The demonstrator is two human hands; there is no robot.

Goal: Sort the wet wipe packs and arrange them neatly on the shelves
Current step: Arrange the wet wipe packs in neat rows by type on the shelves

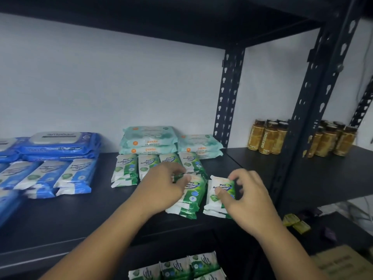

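Observation:
Small green pine wipe packs [126,168] stand in a row on the dark shelf [101,209]. In front of that row lie two short stacks of the same packs. My left hand [161,184] pinches the top pack of the left stack [192,196] at its upper left corner. My right hand [246,195] grips the top pack of the right stack [219,188], thumb on its face and fingers curled over its right edge. Behind the row lie teal antibacterial packs [149,140]. Blue wipe packs [60,146] fill the shelf's left side.
More green packs [181,267] lie on the shelf below. Gold jars [266,138] stand on the neighbouring shelf to the right, past the black uprights [228,98]. Yellow blocks [292,221] and a cardboard box [343,263] sit at lower right.

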